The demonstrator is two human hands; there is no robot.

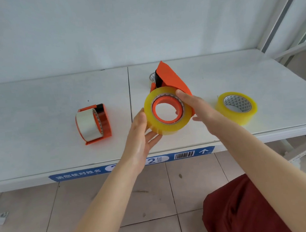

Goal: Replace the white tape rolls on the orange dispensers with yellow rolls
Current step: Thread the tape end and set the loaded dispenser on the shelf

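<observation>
A yellow tape roll (169,125) sits around the orange hub of an orange dispenser (171,79), held up above the white shelf. My left hand (141,135) cups the roll's lower left edge. My right hand (195,105) grips the dispenser behind the roll, thumb on the roll's top right rim. A second orange dispenser (104,123) lies on the shelf to the left with a white tape roll (87,125) mounted in it. Another yellow roll (237,107) lies flat on the shelf at the right. A small part of a pale roll (152,77) shows behind the held dispenser.
The white shelf (38,110) has a seam down its middle and a blue label strip (80,173) on its front edge. A white wall stands behind it, a metal upright (283,12) at the far right. Tiled floor and my red-clothed knees lie below.
</observation>
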